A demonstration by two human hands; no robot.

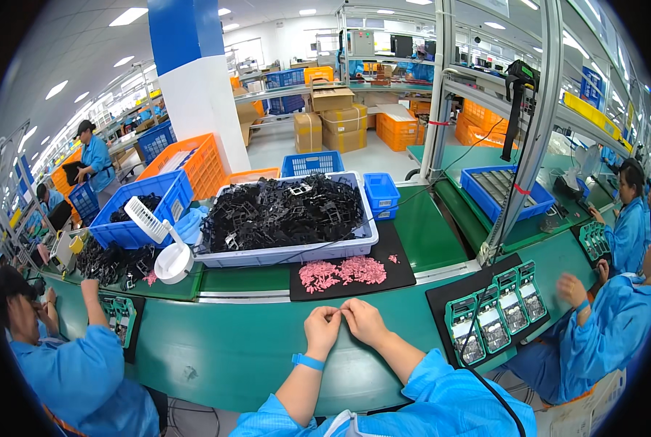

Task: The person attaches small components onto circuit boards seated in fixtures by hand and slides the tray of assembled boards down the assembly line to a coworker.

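Note:
Both my hands meet over the green work surface (245,331), fingertips together. My left hand (321,331), with a blue band at its wrist, is closed in a pinch. My right hand (365,322) is pinched against it from the other side. What sits between the fingertips is too small to make out. Just beyond them, small pink pieces (362,270) lie in two heaps on a black mat (395,271). Behind the mat stands a pale plastic tray (289,253) piled high with black plastic frames (282,211).
Green fixtures holding circuit boards (494,329) lie on a mat at right. A white fan (172,261) stands left of the tray, near a blue crate (140,227). A metal post (522,175) rises at right. Co-workers sit on both sides, and a dark cable (478,306) crosses the bench.

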